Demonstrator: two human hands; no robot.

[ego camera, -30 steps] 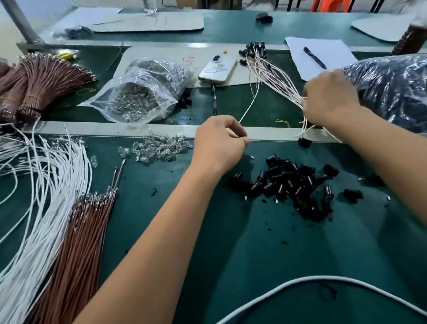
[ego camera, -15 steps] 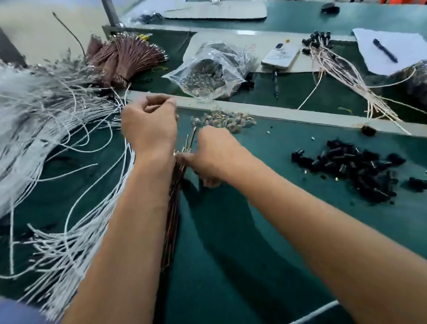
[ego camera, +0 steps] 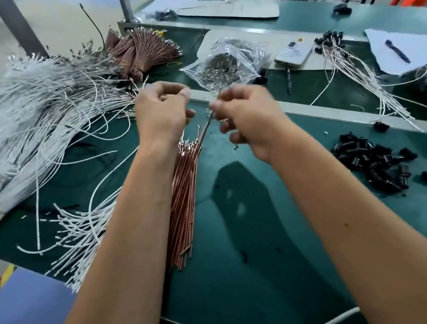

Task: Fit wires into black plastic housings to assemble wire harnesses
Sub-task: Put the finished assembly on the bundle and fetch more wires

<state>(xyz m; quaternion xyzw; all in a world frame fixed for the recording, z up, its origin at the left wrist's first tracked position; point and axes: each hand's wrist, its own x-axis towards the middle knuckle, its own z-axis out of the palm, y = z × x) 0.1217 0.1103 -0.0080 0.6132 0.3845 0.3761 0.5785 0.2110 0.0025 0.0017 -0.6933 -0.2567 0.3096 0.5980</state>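
Wires lay nearest on the green surface (ego camera: 264, 244): a copper-brown wire bundle (ego camera: 184, 198) between the forearms, and loose white wires (ego camera: 56, 122) spread to the left. Above the bundle's tips both hands were raised with curled fingers. The right hand (ego camera: 247, 121) pinched one brown wire (ego camera: 206, 127) lifted from the bundle. The left hand (ego camera: 161, 113) was closed, thumb against forefinger; what it held could not be told. Right of the hands lay a pile of black housings (ego camera: 372, 163). Farther back sat a clear bag (ego camera: 223, 67) of small metal parts and finished harnesses (ego camera: 357, 71).
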